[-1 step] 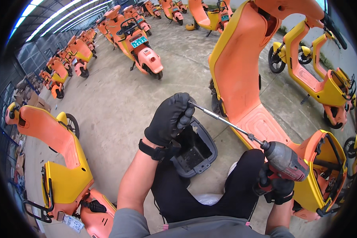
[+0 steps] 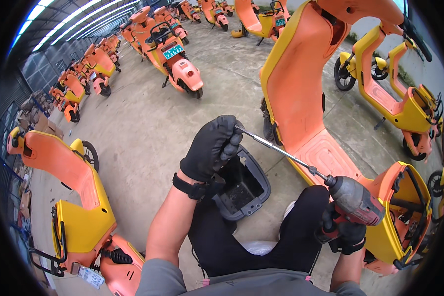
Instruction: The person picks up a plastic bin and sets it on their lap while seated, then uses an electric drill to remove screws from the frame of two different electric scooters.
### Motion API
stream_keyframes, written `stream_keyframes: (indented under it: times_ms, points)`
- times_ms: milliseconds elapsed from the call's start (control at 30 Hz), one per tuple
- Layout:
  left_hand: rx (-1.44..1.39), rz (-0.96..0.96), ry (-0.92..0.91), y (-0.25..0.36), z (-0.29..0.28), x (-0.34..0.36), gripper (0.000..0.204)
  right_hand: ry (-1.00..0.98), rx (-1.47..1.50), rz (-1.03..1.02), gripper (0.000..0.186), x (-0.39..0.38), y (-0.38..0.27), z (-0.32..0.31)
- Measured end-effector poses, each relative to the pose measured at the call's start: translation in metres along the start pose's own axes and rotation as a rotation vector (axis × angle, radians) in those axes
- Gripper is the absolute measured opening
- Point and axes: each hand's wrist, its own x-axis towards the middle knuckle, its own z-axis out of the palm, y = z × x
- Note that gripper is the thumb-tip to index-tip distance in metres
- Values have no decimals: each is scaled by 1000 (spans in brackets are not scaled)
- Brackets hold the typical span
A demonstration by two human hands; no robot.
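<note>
My right hand [image 2: 349,233], in a black glove, grips the handle of a red and grey cordless impact driver [image 2: 354,200]. A long thin silver driver bit [image 2: 287,155] runs from its chuck up and to the left. My left hand [image 2: 209,150], also black-gloved, is closed with its fingertips at the far end of that bit. Whether a small screw sits between those fingers cannot be made out. Below the left hand, a dark grey plastic bin [image 2: 265,185] stands on the floor between my knees, its inside black with small bits in it.
An orange and yellow electric scooter [image 2: 301,89] stands close on the right, its rear compartment [image 2: 409,217] uncovered. Another scooter [image 2: 86,202] is close on the left. Several more scooters [image 2: 170,54] line the concrete floor [image 2: 133,123] beyond. Cardboard boxes [image 2: 47,127] are piled at the far left.
</note>
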Motion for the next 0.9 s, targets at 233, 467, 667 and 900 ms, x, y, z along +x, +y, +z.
stream_keyframes:
  times_ms: [233, 467, 667, 900]
  points:
    - [12, -8, 26, -1, -1, -1, 23, -6, 7, -8, 71, -3, 1, -4]
    - [135, -35, 93, 3, 0, -2, 27, 18, -64, -15, 70, -1, -8, 4]
    - [386, -56, 120, 14, 4, -3, 29, -5, -114, 60, 65, -8, -18, -6]
    - [396, -65, 168, 17, 18, -6, 20, 35, -44, 115, 61, -17, -16, -15]
